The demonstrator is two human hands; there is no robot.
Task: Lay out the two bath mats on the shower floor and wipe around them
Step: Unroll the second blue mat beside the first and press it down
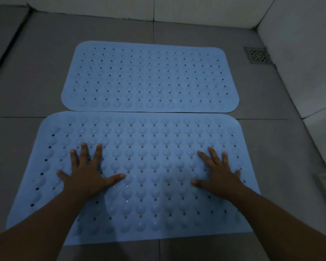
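Two light blue bath mats with holes and round suction bumps lie flat on the grey tiled shower floor (36, 68). The far mat (150, 77) sits toward the back wall. The near mat (145, 170) lies just in front of it, their long edges almost touching. My left hand (87, 173) rests palm down with fingers spread on the left part of the near mat. My right hand (219, 171) lies flat and spread on its right part. Neither hand holds anything.
A square metal drain grate (257, 55) is set in the floor at the back right corner. White tiled walls (299, 44) rise at the back and right. A dark groove (8, 51) runs along the floor on the left.
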